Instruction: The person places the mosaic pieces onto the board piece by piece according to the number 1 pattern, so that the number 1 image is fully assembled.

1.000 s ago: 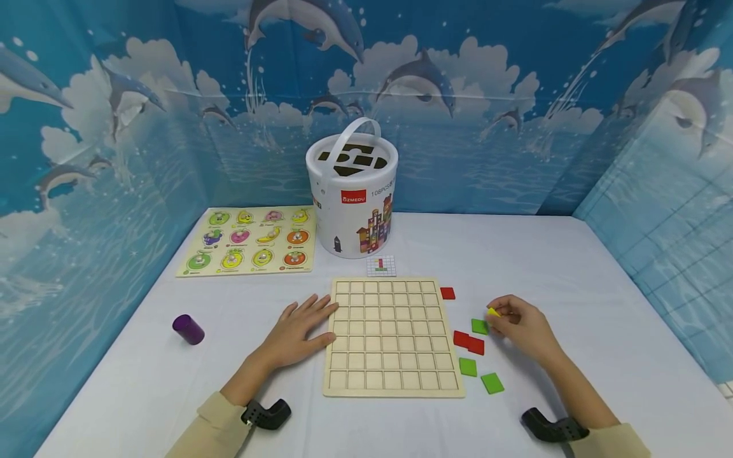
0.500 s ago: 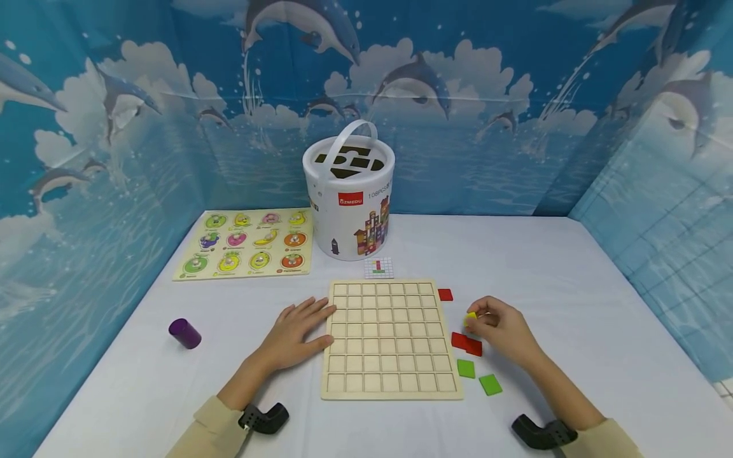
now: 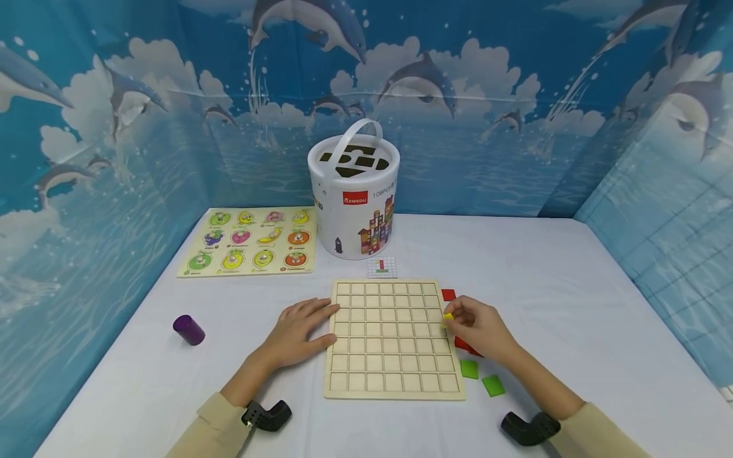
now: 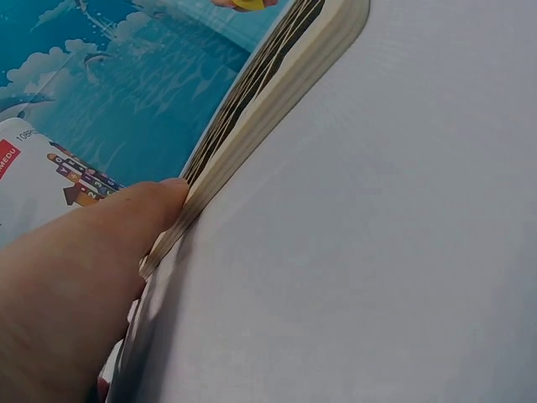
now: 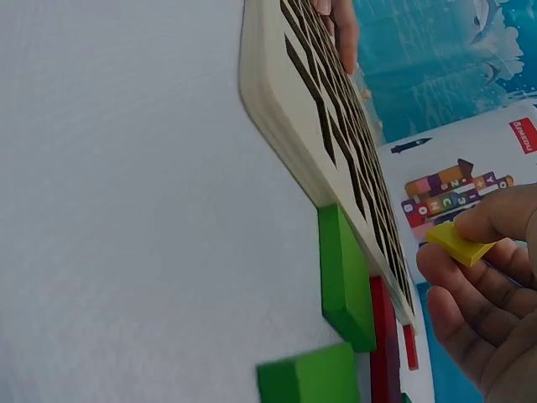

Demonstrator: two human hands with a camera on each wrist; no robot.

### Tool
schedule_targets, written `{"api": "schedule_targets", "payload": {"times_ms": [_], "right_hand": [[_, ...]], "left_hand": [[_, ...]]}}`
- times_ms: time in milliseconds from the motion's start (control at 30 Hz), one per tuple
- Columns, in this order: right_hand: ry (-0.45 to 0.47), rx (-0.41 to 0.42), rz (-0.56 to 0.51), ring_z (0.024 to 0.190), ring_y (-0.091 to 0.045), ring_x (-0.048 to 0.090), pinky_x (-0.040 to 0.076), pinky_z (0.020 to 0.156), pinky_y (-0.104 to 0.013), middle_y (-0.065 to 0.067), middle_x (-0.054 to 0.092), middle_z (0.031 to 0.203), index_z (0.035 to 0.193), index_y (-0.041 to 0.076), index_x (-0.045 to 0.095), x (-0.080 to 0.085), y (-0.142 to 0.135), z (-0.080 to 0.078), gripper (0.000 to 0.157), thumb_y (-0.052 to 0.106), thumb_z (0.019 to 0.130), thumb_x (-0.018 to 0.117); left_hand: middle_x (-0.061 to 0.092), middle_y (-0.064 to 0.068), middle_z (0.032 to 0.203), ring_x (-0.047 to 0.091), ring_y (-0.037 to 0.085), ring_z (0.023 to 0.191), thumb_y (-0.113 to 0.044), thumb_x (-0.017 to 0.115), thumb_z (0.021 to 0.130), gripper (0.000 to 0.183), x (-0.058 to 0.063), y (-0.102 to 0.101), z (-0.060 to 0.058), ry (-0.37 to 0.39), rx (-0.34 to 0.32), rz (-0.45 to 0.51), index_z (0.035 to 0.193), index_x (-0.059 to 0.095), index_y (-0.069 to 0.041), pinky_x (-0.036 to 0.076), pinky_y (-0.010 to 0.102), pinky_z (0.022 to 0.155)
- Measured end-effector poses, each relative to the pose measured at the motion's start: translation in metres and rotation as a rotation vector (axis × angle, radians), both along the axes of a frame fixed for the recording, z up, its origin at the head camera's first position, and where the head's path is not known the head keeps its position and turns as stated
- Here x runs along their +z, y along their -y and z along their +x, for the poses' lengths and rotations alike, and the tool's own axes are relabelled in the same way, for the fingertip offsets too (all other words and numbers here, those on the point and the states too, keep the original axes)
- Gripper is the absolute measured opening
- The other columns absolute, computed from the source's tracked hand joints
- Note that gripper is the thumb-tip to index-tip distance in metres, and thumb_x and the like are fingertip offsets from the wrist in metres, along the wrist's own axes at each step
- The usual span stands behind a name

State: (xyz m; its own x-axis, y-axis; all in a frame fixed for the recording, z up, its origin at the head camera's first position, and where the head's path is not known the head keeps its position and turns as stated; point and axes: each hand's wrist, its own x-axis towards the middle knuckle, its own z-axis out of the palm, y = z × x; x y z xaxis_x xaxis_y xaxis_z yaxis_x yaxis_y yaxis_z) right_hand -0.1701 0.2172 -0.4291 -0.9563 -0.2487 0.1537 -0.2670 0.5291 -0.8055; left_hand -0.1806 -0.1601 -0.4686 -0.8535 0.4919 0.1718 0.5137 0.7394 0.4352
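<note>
While the left hand (image 3: 302, 329) rests fingers-extended at the wooden grid board's (image 3: 395, 395) left edge, the right hand (image 3: 483, 327) pinches a yellow tile (image 5: 459, 245) near its right edge. Probably light and stiff, the tile should suit fingertips on opposite sides.

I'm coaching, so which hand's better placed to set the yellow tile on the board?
Probably the right hand: it pinches the yellow tile by the right edge of the board; the left hand touches its left edge.

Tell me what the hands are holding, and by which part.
The right hand pinches a yellow tile by its opposite sides, between thumb and fingers. The left hand holds nothing; it rests on the left edge of the wooden grid board.
</note>
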Motion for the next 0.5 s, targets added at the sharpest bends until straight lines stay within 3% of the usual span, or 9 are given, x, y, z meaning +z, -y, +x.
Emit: {"api": "schedule_targets", "payload": {"times_ms": [500], "right_hand": [[-0.027, 0.068, -0.037, 0.071, -0.014, 0.059, 0.05, 0.062, -0.024, 0.0, 0.062, 0.082, 0.096, 0.005, 0.064, -0.003, 0.033, -0.015, 0.012, 0.0, 0.087, 0.07]], "left_hand": [[0.045, 0.006, 0.146, 0.034, 0.032, 0.137, -0.049, 0.057, 0.094, 0.059, 0.0, 0.001, 0.0, -0.01, -0.002, 0.008, 0.146, 0.048, -0.022, 0.022, 0.061, 0.108]]}}
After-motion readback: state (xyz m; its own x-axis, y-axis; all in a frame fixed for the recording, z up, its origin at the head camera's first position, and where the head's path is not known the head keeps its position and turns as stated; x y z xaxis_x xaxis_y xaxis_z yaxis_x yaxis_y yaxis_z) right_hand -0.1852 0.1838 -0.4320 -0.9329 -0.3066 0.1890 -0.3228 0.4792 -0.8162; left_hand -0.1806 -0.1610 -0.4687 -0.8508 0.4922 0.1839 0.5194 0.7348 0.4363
